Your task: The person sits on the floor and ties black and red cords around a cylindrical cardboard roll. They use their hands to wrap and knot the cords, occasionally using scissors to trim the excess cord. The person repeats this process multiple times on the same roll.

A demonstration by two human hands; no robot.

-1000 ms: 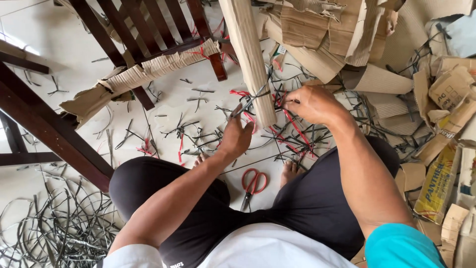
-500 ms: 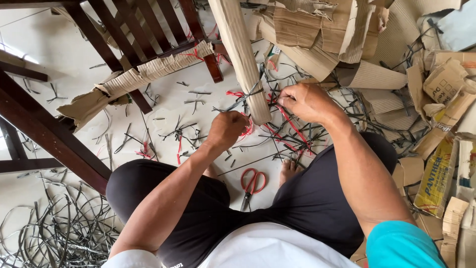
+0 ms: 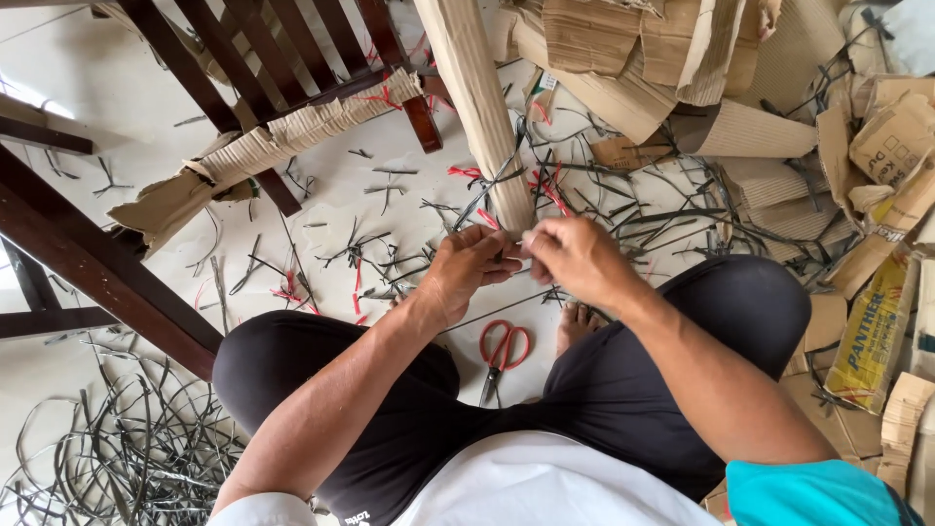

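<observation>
Left hand (image 3: 470, 265) and right hand (image 3: 577, 255) pinched together on black strap (image 3: 495, 190) at foot of cardboard-wrapped leg (image 3: 474, 93); strap still looped round wrap, unfastening looks unfinished; red scissors (image 3: 502, 349) idle on floor; cut strap pieces scattered around

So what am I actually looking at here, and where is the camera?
The camera sits on a person's head and looks down, so you see their own arms and lap as they sit on a pale floor. The left hand and right hand meet at the lower end of a post wrapped in corrugated cardboard, pinching something too small to make out. Red-handled scissors lie between their legs. Cut black strapping, torn cardboard and dark wooden furniture surround them.
</observation>
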